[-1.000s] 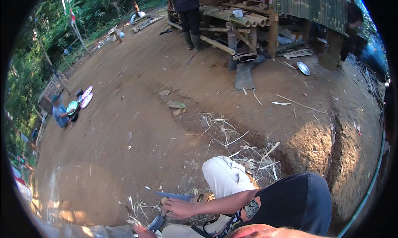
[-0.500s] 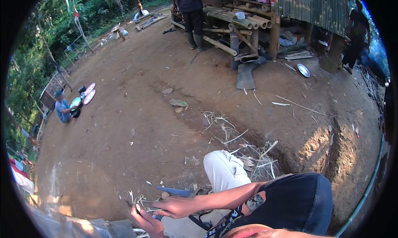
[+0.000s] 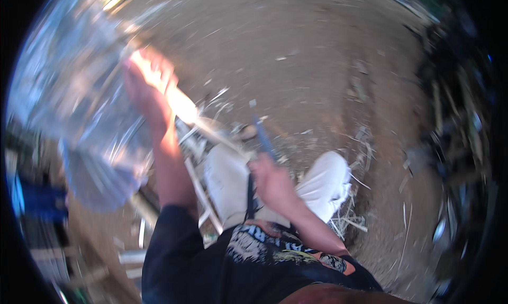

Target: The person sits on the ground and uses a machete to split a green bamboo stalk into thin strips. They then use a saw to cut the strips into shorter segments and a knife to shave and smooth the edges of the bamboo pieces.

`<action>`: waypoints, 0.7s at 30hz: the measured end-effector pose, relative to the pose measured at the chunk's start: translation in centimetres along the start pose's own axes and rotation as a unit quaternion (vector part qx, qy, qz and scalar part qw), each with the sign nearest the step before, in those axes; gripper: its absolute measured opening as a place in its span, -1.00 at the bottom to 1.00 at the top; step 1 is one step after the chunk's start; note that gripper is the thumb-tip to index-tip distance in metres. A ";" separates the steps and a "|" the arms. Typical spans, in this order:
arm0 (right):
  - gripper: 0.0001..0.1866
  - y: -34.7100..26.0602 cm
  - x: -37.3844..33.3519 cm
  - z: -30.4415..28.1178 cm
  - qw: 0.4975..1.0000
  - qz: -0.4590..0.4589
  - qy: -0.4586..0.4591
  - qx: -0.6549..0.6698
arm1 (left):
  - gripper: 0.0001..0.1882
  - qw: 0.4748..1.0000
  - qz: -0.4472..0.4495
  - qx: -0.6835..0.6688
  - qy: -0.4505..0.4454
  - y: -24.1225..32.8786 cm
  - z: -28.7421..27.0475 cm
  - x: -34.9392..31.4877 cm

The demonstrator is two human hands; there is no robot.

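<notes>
My left hand [image 3: 151, 82] reaches out at the upper left, lit by sun and blurred by motion, its fingers curled. Beside it hangs a clear plastic sheet [image 3: 79, 87]. A pale strip [image 3: 219, 137], seemingly bamboo, slants from just below my left hand to the fingers of my right hand [image 3: 272, 182]. That right hand is closed over my lap, gripping the strip's near end; blur hides the exact hold. A blue blade-like tool [image 3: 263, 137] lies on the ground just beyond my right hand.
Pale shavings [image 3: 349, 219] and split strips [image 3: 201, 195] are strewn around my legs in light trousers [image 3: 225, 179]. Brown bare soil [image 3: 296, 50] spreads ahead. Dark piled clutter [image 3: 460, 119] stands along the right, with a shiny round dish [image 3: 439, 230] near it.
The view has swung left and down. My hands, close together before, are now wide apart, the left stretched out towards the plastic sheet. The hut and other people have left the view.
</notes>
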State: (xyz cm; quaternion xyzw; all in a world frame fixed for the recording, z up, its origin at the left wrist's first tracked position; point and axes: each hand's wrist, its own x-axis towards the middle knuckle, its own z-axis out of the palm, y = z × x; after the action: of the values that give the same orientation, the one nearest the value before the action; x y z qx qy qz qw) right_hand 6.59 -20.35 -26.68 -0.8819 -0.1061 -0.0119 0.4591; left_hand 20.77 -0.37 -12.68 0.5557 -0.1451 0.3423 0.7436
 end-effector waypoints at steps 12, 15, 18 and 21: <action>-0.63 6.1 1.8 -1.2 0.998 0.031 0.052 -0.030 | -0.54 0.958 -0.178 -0.219 -0.045 1.3 -10.5 1.3; -0.67 8.7 3.9 0.2 0.999 -0.009 -0.008 -0.033 | -0.52 0.964 -0.192 -0.183 -0.017 0.4 -10.3 -1.4; -0.68 8.0 8.1 1.6 0.998 -0.042 -0.047 0.015 | -0.49 0.963 -0.211 -0.167 0.001 -0.7 -11.4 -3.9; -0.67 1.5 13.1 3.2 0.977 -0.125 -0.043 0.168 | -0.46 0.955 -0.250 -0.158 0.036 -1.9 -13.8 -6.9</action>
State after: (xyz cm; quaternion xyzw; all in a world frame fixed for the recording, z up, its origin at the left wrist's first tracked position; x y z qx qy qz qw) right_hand 19.43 -16.24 -28.21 -0.7719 -0.2355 -0.0135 0.5904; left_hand 14.80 9.67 -22.91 0.4370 -0.0263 0.1379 0.8884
